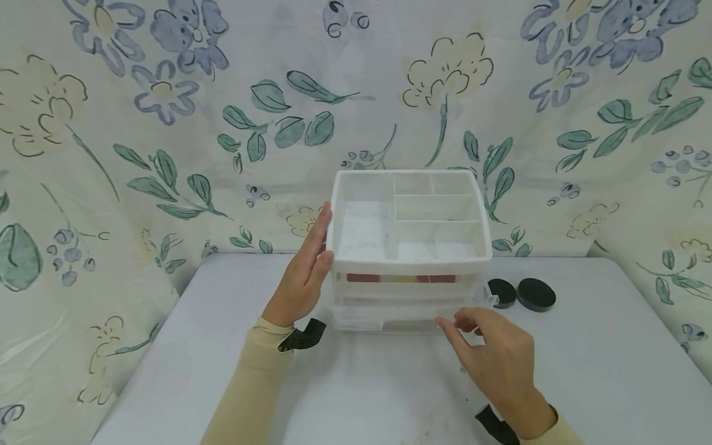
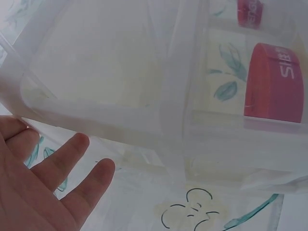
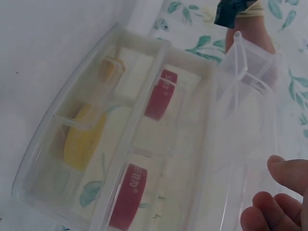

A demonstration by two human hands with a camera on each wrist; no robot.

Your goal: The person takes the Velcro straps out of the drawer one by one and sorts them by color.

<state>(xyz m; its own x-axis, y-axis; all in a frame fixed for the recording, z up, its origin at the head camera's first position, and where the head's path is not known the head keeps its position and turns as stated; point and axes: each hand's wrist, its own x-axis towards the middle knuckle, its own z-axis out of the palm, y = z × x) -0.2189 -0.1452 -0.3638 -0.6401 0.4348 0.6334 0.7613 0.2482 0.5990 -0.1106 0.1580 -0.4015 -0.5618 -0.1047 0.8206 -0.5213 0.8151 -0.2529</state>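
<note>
A white plastic drawer organizer [image 1: 411, 267] with a compartmented top and see-through drawers stands at the middle of the table. My left hand [image 1: 300, 275] lies along its left side with the fingers extended. In the left wrist view the fingertips [image 2: 107, 168] reach the lower edge of the side wall. Low at the right front is my right hand [image 1: 495, 352], thumb and forefinger close to the bottom drawer [image 1: 356, 319]. Its fingers are loosely bent, with a gap to the thumb in the right wrist view. Through the plastic show red curved pieces [image 2: 274, 84] and a yellow piece [image 3: 85, 139].
Two black discs [image 1: 536, 295] lie on the white table [image 1: 601, 352], just right of the organizer. Behind the table hangs a flowered cloth [image 1: 367, 105]. Dark straps [image 1: 303, 335] circle both wrists.
</note>
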